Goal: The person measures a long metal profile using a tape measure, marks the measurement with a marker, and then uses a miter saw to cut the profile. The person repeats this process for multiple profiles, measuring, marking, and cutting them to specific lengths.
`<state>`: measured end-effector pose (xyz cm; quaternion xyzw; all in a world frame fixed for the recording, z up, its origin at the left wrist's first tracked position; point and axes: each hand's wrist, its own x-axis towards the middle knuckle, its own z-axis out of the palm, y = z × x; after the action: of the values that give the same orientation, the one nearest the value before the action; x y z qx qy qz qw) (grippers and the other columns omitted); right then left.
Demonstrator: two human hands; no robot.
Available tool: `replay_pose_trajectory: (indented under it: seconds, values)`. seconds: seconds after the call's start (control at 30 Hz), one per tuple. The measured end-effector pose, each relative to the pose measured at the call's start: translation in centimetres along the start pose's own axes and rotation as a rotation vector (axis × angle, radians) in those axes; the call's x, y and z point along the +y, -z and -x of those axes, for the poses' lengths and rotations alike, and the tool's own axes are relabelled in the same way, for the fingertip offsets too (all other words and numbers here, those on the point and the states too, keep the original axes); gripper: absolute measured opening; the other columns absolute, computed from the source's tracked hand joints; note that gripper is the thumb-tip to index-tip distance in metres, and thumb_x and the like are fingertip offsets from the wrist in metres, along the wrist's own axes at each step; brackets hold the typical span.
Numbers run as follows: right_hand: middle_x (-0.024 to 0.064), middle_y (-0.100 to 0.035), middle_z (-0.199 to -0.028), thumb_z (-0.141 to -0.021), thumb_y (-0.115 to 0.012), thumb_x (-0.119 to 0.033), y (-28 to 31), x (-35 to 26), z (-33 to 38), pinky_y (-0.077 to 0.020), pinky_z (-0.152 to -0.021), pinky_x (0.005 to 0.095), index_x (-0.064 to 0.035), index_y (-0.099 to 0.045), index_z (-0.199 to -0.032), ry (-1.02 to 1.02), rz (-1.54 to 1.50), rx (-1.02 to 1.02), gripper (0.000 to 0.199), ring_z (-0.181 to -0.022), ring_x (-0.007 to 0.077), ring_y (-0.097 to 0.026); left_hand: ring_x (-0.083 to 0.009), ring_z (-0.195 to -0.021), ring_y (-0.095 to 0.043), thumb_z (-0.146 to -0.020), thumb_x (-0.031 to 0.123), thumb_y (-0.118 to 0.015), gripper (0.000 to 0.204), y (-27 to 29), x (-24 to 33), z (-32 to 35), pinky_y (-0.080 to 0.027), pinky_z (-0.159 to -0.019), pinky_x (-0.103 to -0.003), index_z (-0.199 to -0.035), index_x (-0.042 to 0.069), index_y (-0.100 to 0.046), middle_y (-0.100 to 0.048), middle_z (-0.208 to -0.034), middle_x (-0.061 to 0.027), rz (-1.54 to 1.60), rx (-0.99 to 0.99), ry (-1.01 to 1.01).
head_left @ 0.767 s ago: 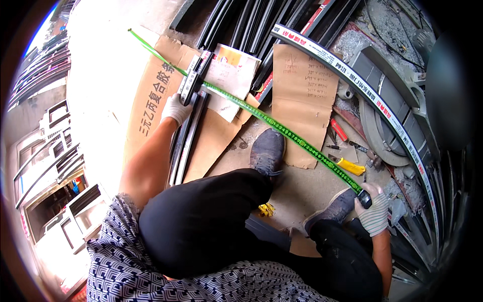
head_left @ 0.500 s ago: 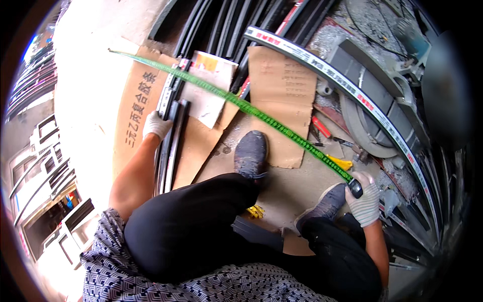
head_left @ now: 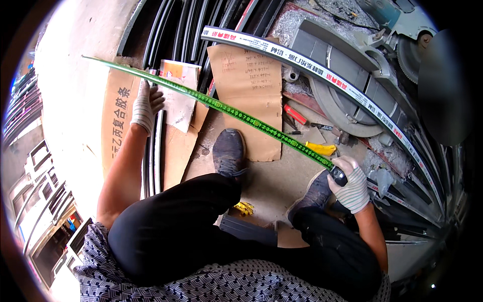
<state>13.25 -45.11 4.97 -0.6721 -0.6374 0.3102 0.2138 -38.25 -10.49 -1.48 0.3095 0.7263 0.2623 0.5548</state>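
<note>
My right hand, in a pale striped work glove, is wrapped round the dark case of a tape measure. From it the green tape blade runs out in the air to the upper left, slanting across the floor and cardboard. Just below the blade's far part is my left hand, gloved alike, with its fingers apart and nothing gripped. Its upper fingertip comes close to the blade; whether it touches I cannot tell. Black profile strips lie beneath and beside that hand, next to a printed cardboard sheet.
A long profile with a white printed strip crosses the upper right, in front of a cutting saw. On the floor lie a red-handled tool, a yellow object and a cardboard piece with handwriting. Several black profiles extend away at the top.
My left hand has let go of the dark profiles and risen toward the tape blade, its fingers spreading. The whole view has shifted; my right hand still holds the tape measure.
</note>
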Motion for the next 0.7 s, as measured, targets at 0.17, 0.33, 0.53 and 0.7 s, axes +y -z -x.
replay_pose_trajectory:
  seconds: [0.17, 0.33, 0.53, 0.7]
  values:
    - [0.0187, -0.064, -0.116, -0.076, -0.082, -0.007, -0.6, 0.8, 0.9, -0.0567, -0.088, 0.0435, -0.0095, -0.064, -0.124, 0.008, -0.026, -0.047, 0.051, -0.102, 0.0384, -0.067, -0.0221, -0.093, -0.067, -0.104, 0.051, -0.056, 0.050, -1.8, -0.6, -0.7, -0.056, -0.086, -0.038, -0.119, 0.005, -0.067, -0.073, -0.106, -0.0112, 0.256, -0.131, 0.066]
    - [0.0185, -0.064, -0.116, -0.076, -0.083, -0.012, -1.8, 1.9, 2.0, -0.0561, -0.089, 0.0437, -0.0093, -0.066, -0.125, -0.092, -0.099, -0.070, 0.052, -0.103, 0.0379, -0.066, -0.0224, -0.087, -0.067, -0.106, 0.036, -0.059, 0.030, -1.5, -1.2, -0.6, -0.056, -0.085, -0.038, -0.104, 0.009, -0.069, -0.072, -0.093, -0.0083, 0.406, -0.218, 0.069]
    - [0.0223, -0.063, -0.116, -0.077, -0.081, -0.016, -4.2, 2.9, 3.9, -0.0544, -0.095, 0.0450, -0.0067, -0.062, -0.132, -0.267, -0.161, -0.249, 0.059, -0.106, 0.0409, -0.064, -0.0244, -0.087, -0.066, -0.105, 0.042, -0.060, 0.035, -2.6, -0.9, 0.9, -0.056, -0.087, -0.039, -0.105, 0.007, -0.066, -0.070, -0.093, -0.0099, 0.402, -0.254, 0.039]
    - [0.0248, -0.062, -0.114, -0.076, -0.080, -0.015, -6.6, 5.0, 6.6, -0.0519, -0.100, 0.0457, -0.0039, -0.060, -0.131, -0.314, -0.086, -0.249, 0.060, -0.109, 0.0421, -0.061, -0.0254, -0.087, -0.066, -0.106, 0.044, -0.056, 0.037, -3.1, 0.0, 1.4, -0.056, -0.087, -0.040, -0.105, 0.008, -0.066, -0.070, -0.093, -0.0102, 0.355, -0.258, 0.008]
